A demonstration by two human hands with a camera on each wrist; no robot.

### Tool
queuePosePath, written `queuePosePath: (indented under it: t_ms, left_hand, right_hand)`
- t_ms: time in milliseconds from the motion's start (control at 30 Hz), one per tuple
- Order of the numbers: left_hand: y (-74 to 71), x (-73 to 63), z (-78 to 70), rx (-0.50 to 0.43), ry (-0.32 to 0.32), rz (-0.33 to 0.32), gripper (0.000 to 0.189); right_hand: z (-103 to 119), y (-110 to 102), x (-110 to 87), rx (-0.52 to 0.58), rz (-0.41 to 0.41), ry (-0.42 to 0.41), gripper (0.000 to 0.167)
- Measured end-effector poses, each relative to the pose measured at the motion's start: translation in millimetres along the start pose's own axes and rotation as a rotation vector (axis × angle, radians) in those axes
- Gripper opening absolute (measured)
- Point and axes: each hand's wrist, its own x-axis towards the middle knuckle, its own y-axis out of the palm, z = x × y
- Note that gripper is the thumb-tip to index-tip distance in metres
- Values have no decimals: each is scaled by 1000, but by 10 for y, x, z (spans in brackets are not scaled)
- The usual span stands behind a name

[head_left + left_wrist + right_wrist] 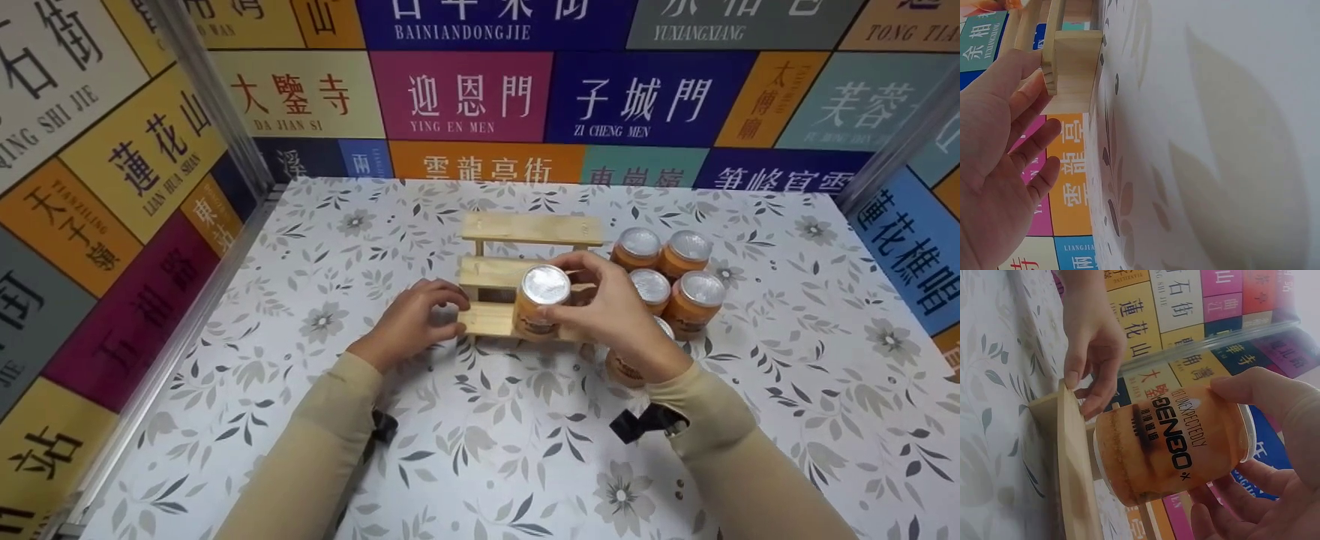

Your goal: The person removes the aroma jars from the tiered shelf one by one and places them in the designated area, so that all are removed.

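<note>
My right hand (pixel 611 304) grips an orange jar (pixel 541 304) with a silver lid between thumb and fingers. In the head view the jar overlaps the right part of a small three-step wooden rack (pixel 531 228); the right wrist view has the jar's base (pixel 1114 461) close over the lowest step. Black lettering runs across the jar's clear side. At the rack's left end my left hand (pixel 416 319) pinches the lowest step, thumb at its front edge. Its other fingers (pixel 1044 174) are spread loosely in the left wrist view.
Right of the rack stand several more jars (pixel 697 296) with silver lids, one partly hidden behind my right wrist. A floral cloth (pixel 480 465) covers the table. Panels with Chinese lettering (pixel 465 97) wall in the back and both sides.
</note>
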Motion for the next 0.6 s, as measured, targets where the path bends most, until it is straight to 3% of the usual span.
queuePosePath:
  t_ms: [133, 333, 600]
  left_hand:
    - [17, 6, 10, -5, -4, -3, 26]
    - [16, 5, 9, -16, -14, -1, 29]
    - [25, -7, 16, -1, 5, -13, 27]
  right_hand:
    - [3, -137, -48, 32, -12, 6, 62]
    - [36, -364, -110, -39, -52, -35, 60]
    - [87, -654, -169, -24, -94, -37, 58]
